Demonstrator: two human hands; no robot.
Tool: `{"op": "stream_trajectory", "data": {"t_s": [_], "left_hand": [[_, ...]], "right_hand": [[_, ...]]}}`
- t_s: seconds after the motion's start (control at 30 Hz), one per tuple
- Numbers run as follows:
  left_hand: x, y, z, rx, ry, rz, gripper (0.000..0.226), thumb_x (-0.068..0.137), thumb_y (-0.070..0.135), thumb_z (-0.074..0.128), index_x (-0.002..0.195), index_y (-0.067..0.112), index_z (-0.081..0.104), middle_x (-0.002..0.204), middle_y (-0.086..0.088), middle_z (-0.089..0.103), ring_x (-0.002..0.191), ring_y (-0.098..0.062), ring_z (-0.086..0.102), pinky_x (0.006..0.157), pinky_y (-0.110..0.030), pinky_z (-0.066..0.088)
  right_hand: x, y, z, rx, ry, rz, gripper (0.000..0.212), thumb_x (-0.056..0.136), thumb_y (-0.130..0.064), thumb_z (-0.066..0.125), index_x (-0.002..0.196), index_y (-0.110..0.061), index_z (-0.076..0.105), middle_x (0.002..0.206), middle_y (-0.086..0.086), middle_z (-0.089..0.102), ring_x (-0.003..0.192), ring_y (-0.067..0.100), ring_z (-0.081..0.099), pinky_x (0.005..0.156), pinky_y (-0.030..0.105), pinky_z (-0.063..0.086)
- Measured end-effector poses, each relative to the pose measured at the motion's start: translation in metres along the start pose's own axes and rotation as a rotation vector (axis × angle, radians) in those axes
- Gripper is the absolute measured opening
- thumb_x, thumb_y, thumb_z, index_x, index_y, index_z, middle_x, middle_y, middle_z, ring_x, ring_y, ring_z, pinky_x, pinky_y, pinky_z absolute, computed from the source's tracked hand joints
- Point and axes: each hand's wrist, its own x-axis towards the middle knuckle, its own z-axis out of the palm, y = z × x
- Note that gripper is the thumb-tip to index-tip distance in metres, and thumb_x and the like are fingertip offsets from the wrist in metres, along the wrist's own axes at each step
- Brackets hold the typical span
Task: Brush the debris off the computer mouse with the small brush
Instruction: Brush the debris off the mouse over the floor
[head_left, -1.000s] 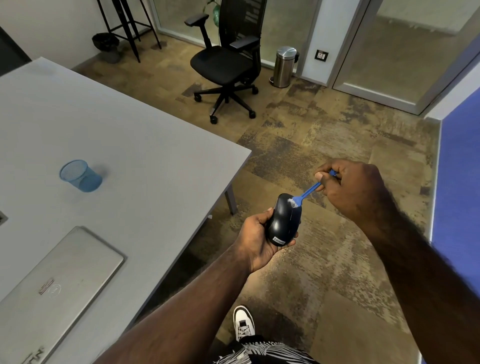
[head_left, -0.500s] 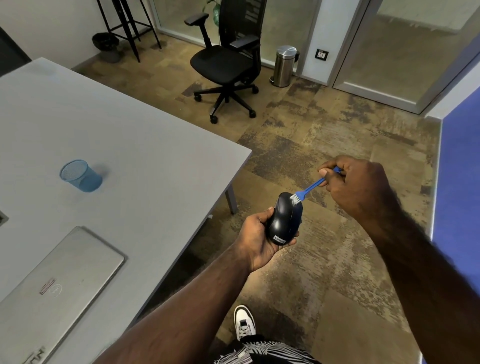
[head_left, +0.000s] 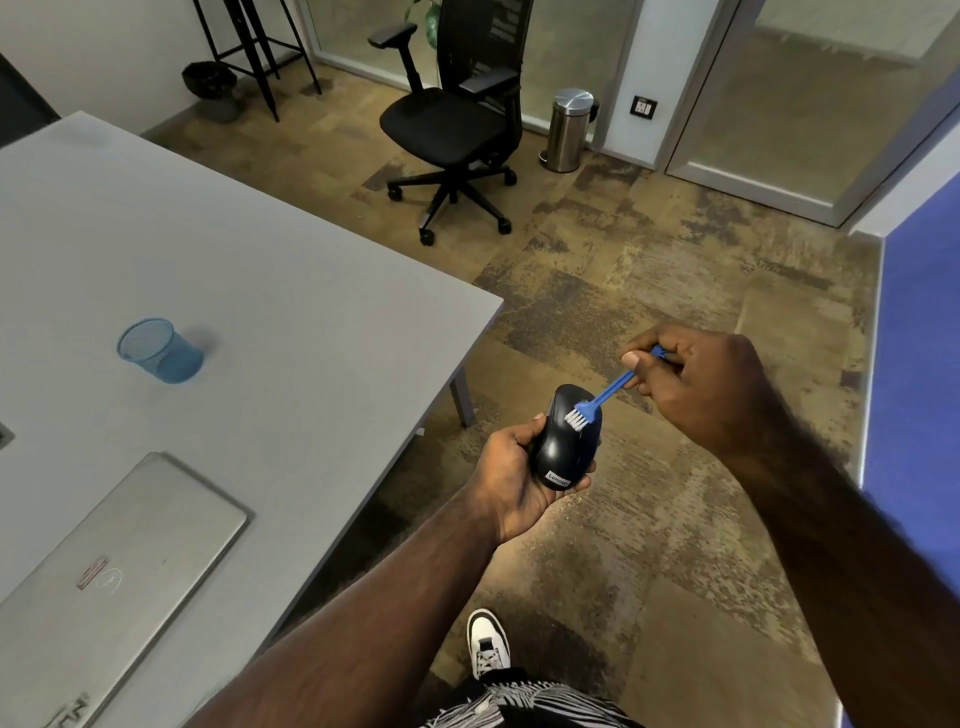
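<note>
My left hand (head_left: 511, 480) grips a black computer mouse (head_left: 563, 441) from below, out past the table's corner and above the carpet. The mouse's rounded top faces up and a small white label shows at its near end. My right hand (head_left: 696, 379) pinches the blue handle of a small brush (head_left: 608, 392) between thumb and fingers. The brush's white bristles rest on the upper right part of the mouse's back. I cannot make out any debris on the mouse.
A grey table (head_left: 249, 291) fills the left, with a blue mesh cup (head_left: 158, 351) and a closed silver laptop (head_left: 111, 561) on it. A black office chair (head_left: 457, 114) and a steel bin (head_left: 569, 130) stand further back. A blue wall (head_left: 919, 364) is at right.
The brush head has slid from the mouse's far tip down toward me along its back. My right hand followed slightly; the left hand held the mouse steady.
</note>
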Motion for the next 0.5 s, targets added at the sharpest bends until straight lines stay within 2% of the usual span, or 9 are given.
{"op": "stream_trajectory", "data": {"t_s": [0.13,0.3,0.37,0.43,0.5], "left_hand": [[0.001,-0.001,0.000,-0.021,-0.005,-0.012,0.047,0.101,0.030,0.030,0.133,0.005,0.052,0.117,-0.024,0.056,0.085,-0.030,0.059,0.075,-0.040,0.049],[0.004,0.000,-0.002,-0.021,-0.005,-0.008,0.048,0.101,0.032,0.031,0.130,0.002,0.053,0.104,-0.019,0.060,0.086,-0.030,0.061,0.077,-0.041,0.052],[0.005,0.000,-0.001,-0.023,-0.004,-0.002,0.046,0.101,0.032,0.030,0.129,0.003,0.053,0.101,-0.018,0.061,0.084,-0.029,0.061,0.075,-0.040,0.051],[0.004,0.001,-0.001,-0.026,-0.005,0.003,0.043,0.102,0.032,0.031,0.126,0.006,0.055,0.099,-0.016,0.062,0.083,-0.028,0.061,0.072,-0.038,0.051],[0.004,0.001,-0.002,-0.032,-0.014,0.003,0.041,0.102,0.031,0.031,0.126,0.009,0.056,0.097,-0.015,0.063,0.082,-0.027,0.061,0.070,-0.037,0.052]], "right_hand": [[-0.004,-0.003,0.004,-0.015,0.077,-0.060,0.012,0.094,-0.017,0.064,0.101,-0.015,0.074,0.078,-0.002,0.073,0.066,0.013,0.071,0.056,0.038,0.060],[-0.013,-0.005,0.008,-0.032,-0.139,-0.079,0.012,0.091,-0.024,0.065,0.098,-0.020,0.074,0.070,-0.008,0.070,0.057,0.012,0.068,0.050,0.041,0.059],[-0.013,-0.004,0.010,-0.016,-0.093,-0.054,0.012,0.093,-0.021,0.065,0.100,-0.018,0.074,0.073,-0.005,0.071,0.062,0.010,0.070,0.054,0.037,0.060],[-0.011,-0.003,0.008,0.002,0.020,-0.031,0.014,0.094,-0.018,0.064,0.104,-0.016,0.074,0.076,-0.004,0.072,0.067,0.006,0.071,0.056,0.031,0.061],[-0.010,-0.002,0.006,0.001,0.066,-0.040,0.015,0.095,-0.019,0.063,0.105,-0.015,0.073,0.078,-0.002,0.073,0.068,0.007,0.072,0.057,0.032,0.061]]}}
